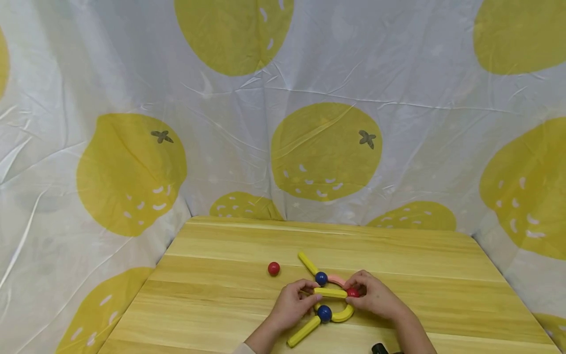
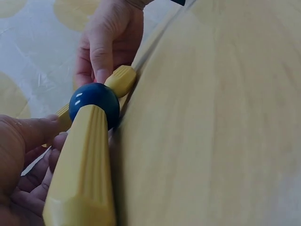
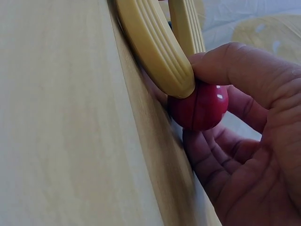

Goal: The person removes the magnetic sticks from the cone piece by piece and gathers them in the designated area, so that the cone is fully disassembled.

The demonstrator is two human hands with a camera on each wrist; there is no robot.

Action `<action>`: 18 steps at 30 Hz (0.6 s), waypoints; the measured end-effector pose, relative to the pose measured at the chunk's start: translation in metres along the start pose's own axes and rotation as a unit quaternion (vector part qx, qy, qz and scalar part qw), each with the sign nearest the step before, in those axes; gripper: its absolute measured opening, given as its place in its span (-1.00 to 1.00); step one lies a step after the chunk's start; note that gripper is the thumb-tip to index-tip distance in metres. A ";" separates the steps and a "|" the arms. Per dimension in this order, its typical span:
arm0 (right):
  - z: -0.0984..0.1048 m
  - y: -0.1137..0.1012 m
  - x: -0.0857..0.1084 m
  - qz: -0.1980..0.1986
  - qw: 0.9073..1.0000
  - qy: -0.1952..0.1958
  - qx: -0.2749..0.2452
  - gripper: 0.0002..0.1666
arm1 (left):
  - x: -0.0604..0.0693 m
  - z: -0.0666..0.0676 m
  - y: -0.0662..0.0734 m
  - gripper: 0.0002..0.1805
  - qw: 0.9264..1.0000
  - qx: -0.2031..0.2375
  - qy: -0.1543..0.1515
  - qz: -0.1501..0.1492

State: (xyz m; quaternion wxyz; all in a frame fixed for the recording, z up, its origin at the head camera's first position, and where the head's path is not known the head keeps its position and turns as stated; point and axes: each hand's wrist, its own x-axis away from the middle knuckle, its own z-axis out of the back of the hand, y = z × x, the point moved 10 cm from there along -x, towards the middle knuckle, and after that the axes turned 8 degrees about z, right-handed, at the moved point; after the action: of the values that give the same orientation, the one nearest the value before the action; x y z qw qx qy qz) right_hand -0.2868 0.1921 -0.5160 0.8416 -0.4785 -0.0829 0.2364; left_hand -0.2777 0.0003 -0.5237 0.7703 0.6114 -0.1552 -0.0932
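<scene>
My left hand point(image 1: 292, 303) pinches the left end of a straight yellow magnetic stick point(image 1: 330, 293). The stick's right end meets a red ball point(image 3: 200, 107), which my right hand point(image 1: 377, 296) grips between thumb and fingers. From that ball, a curved yellow stick point(image 3: 155, 47) runs to the near blue ball point(image 1: 325, 313), and a pink curved stick point(image 1: 337, 280) runs toward the far blue ball point(image 1: 321, 279). Another straight yellow stick point(image 1: 303, 331) juts from the near blue ball toward the front left. A similar yellow stick point(image 1: 307, 263) extends from the far one.
A loose red ball point(image 1: 273, 268) lies left of the joined pieces on the wooden table point(image 1: 212, 285). A black object point(image 1: 379, 348) shows at the front edge, beside the right forearm. Behind the table hangs a lemon-patterned curtain point(image 1: 230, 147).
</scene>
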 end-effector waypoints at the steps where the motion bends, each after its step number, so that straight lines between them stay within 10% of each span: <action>1: 0.000 0.000 0.000 0.000 1.000 0.000 0.002 -0.73 | 0.000 0.000 -0.001 -0.68 1.000 0.002 -0.002 0.004; 18: -0.001 0.002 0.000 -0.005 1.000 -0.005 -0.002 -0.74 | -0.001 -0.002 -0.008 -0.73 0.998 0.050 -0.012 0.024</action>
State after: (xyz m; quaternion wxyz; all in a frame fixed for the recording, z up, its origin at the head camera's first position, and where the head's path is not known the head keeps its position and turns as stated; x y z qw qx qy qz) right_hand -0.2871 0.1916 -0.5182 0.8416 -0.4783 -0.0897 0.2343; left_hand -0.2780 0.0007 -0.5322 0.7392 0.6439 -0.1829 -0.0744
